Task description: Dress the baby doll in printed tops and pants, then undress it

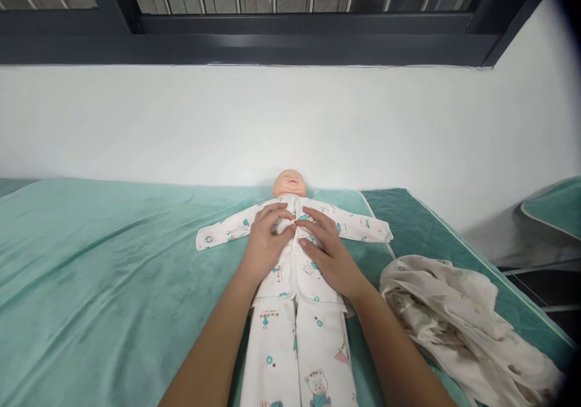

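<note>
A baby doll lies on its back with its head by the wall, wearing a white jacket printed with small animals. The jacket's sleeves stretch out to both sides. My left hand pinches the jacket's front edge at chest height, thumb and fingertips close together. From the other side, my right hand has its fingertips on the same front edge by a small button, partly hidden by the fingers. Another button shows just below. Matching white trousers extend below the jacket's hem.
A crumpled pale printed cloth lies to the right. Beneath everything is a green sheet, with a darker quilted green pad at the right. A white wall and dark window frame stand behind.
</note>
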`<state>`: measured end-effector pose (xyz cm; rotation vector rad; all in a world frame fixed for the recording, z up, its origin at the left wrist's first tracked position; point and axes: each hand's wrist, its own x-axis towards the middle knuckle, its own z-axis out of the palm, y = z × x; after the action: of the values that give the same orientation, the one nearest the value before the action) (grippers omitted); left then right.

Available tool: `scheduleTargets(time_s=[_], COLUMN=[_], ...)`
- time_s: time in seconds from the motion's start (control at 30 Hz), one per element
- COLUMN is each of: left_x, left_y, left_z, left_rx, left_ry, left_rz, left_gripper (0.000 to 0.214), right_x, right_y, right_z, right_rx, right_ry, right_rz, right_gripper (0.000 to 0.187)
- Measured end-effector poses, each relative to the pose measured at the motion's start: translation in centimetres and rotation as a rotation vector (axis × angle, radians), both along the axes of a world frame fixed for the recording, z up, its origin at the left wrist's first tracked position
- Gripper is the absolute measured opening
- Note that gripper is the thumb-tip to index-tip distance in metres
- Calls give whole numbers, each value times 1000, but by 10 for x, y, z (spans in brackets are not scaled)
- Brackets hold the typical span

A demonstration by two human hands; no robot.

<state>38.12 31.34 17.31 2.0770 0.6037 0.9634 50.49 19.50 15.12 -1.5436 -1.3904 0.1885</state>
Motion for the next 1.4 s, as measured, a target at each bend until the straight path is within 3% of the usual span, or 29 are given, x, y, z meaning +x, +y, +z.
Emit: scheduleTargets(time_s=[0.2,0.37,0.57,0.73,0.83,1.03,1.4], left_x=[4,7,-8,-24,-29,-33,-32], left_y=[-5,-5,-12,-20,-19,-16,-16], left_z=[4,4,4,5,7,13,10], left_rx=[109,153,135,-59,-93,-43,-38], left_ry=[64,76,89,27,63,183,177], left_rz=[55,72,-64,-59,-83,-175,-182], left_gripper=[16,20,23,19,12,12,14], right_x=[-1,0,2,-3,-4,0,0], right_y=[1,1,0,-4,-6,-11,-11], right_z=[-3,-1,-2,0,5,10,14], right_rx=[60,8,31,105,68,-11,-53], right_ry=[101,60,135,276,210,101,70], right_rz=[-17,-12,-16,-31,-10,68,74], right_gripper=[40,53,52,27,10,4,3])
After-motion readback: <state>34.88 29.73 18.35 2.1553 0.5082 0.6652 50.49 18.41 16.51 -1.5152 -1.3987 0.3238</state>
